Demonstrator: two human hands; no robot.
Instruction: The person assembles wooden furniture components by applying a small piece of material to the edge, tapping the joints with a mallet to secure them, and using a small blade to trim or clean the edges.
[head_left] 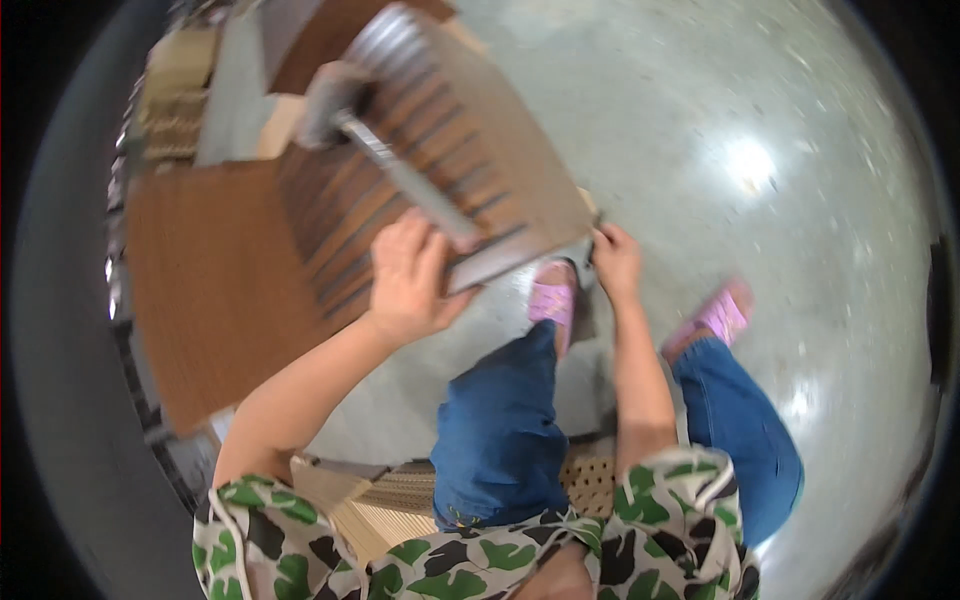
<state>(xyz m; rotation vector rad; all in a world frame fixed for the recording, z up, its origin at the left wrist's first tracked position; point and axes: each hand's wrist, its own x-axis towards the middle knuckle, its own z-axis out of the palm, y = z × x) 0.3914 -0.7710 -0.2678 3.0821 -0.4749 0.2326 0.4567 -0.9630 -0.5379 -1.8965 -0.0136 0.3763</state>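
A brown wooden panel with dark parallel grooves spans the upper middle, blurred by motion. My left hand grips its near edge, fingers over the top and thumb by the pale edge strip. On the grooves lies a mallet with a thick grey head and a light handle, whose end lies just beyond my left fingers. My right hand is closed at the panel's near right corner, its fingertips partly hidden. A plain brown board lies left of the grooved panel, touching or overlapped by it.
Several cardboard-coloured pieces are stacked at the far left. Behind me, pale ribbed and perforated pieces show around my legs. My feet in pink slippers stand on a shiny grey floor. Another brown panel rises at the top.
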